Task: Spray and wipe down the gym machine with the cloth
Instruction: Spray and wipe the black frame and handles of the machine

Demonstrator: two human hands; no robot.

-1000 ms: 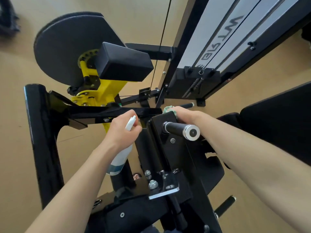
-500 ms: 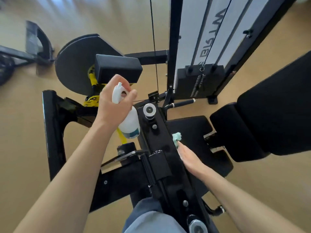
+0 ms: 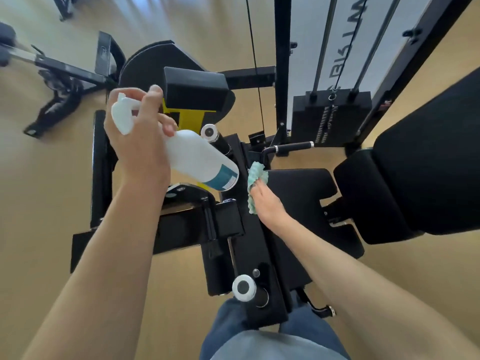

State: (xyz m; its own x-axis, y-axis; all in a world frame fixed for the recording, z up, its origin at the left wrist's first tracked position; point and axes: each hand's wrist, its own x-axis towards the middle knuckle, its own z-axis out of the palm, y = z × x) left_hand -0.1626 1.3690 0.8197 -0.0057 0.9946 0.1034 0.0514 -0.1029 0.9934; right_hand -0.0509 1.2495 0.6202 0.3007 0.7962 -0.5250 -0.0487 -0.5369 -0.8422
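My left hand [image 3: 137,141] grips a white spray bottle [image 3: 200,159] by its trigger head, the bottle tilted with its teal-labelled base pointing right and down over the black gym machine frame [image 3: 249,242]. My right hand [image 3: 267,203] presses a pale green cloth [image 3: 255,178] against the right side of that black frame, next to the black seat pad [image 3: 301,188]. The fingers over the cloth are mostly hidden behind it.
A black back pad [image 3: 420,167] stands at the right, the weight stack [image 3: 332,118] with its cable behind. A black block pad on a yellow bracket [image 3: 194,89] sits at the back. Two white-capped handles [image 3: 242,288] stick out of the frame. Another machine's base [image 3: 65,71] lies far left.
My left hand lifted the bottle up from beside the frame and tilted it more sideways. My right hand drew the cloth back along the frame from the far handle toward me.
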